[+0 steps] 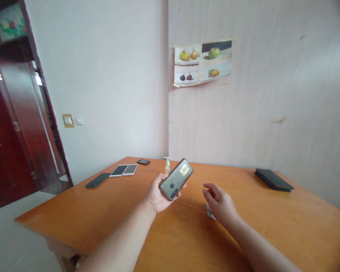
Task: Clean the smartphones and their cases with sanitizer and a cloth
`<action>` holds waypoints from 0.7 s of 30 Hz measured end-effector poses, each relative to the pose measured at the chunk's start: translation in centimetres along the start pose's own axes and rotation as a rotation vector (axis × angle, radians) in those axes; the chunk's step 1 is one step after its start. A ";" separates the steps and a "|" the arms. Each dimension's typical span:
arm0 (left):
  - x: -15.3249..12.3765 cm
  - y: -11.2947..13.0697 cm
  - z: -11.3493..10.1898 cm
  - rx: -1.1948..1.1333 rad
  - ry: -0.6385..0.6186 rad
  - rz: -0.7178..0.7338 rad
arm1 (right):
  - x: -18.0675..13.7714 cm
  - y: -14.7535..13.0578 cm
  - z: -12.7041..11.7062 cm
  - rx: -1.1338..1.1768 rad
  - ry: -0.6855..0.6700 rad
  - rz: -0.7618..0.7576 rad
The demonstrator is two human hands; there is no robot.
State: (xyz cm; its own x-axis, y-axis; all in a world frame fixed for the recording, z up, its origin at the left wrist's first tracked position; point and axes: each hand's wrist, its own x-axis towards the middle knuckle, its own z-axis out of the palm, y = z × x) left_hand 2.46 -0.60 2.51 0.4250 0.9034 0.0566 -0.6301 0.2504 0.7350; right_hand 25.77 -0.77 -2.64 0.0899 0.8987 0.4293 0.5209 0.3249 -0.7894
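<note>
A smartphone point(177, 180) lies tilted in my left hand point(156, 193), its back with camera lenses, a round dark spot and a pale sticker turned toward me. The fingers of this hand wrap round the phone's edges above the table. To the right of it, my right hand point(220, 202) hovers with loosely bent fingers, a gap between thumb and forefinger, and nothing visible in them. Partly hidden below that hand is a small whitish thing point(210, 212) on the table; its kind cannot be made out.
On the orange-brown wooden table point(184, 241), a dark phone point(98, 180), two white-edged devices point(119, 170) and a small black phone point(143, 162) lie at left. Behind my left hand stands a pump bottle point(167, 165). A flat black case point(273, 180) rests at right, near the wall.
</note>
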 end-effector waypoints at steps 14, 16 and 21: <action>-0.1 -5.0 1.1 1.032 0.117 0.365 | -1.1 -2.8 0.2 0.989 -0.262 0.415; -0.4 -5.7 1.4 1.173 0.106 0.475 | -1.1 -2.8 0.1 1.012 -0.258 0.386; -0.6 -5.8 1.7 1.289 0.154 0.617 | -1.2 -3.4 -0.1 1.045 -0.242 0.323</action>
State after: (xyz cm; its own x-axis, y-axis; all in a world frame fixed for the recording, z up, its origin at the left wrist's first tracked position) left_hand 6.97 -3.23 -0.65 0.1803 0.7985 0.5744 0.3684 -0.5963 0.7132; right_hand 23.96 -2.94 -0.47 -0.1349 0.9822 0.1305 -0.4759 0.0513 -0.8780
